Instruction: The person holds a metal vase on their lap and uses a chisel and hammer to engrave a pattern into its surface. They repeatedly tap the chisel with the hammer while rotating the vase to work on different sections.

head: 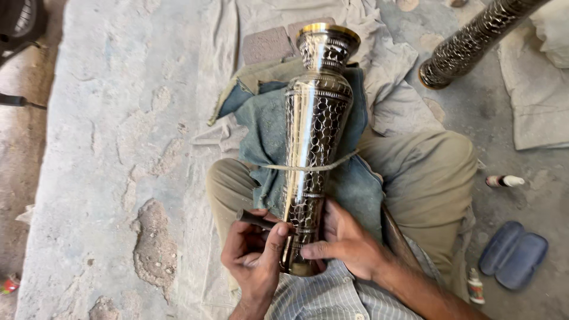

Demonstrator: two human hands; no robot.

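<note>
A: Head view: tall engraved metal vase [312, 148] lies along the person's lap on a blue cloth [267, 136], tied down by a cord [332, 166], mouth at the far end.

B: Hands?

A: Left hand [256, 261] grips a thin dark tool [256, 220], tip against the vase's near end. Right hand [349, 240] clasps the vase base. Second patterned vase [474, 38] lies far right.

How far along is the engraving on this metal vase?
Most of the vase already carries a scale pattern, from neck to lower body. The left hand presses a dark tool against the base band while the right hand steadies it. Whether the hidden underside is finished cannot be told.
</note>
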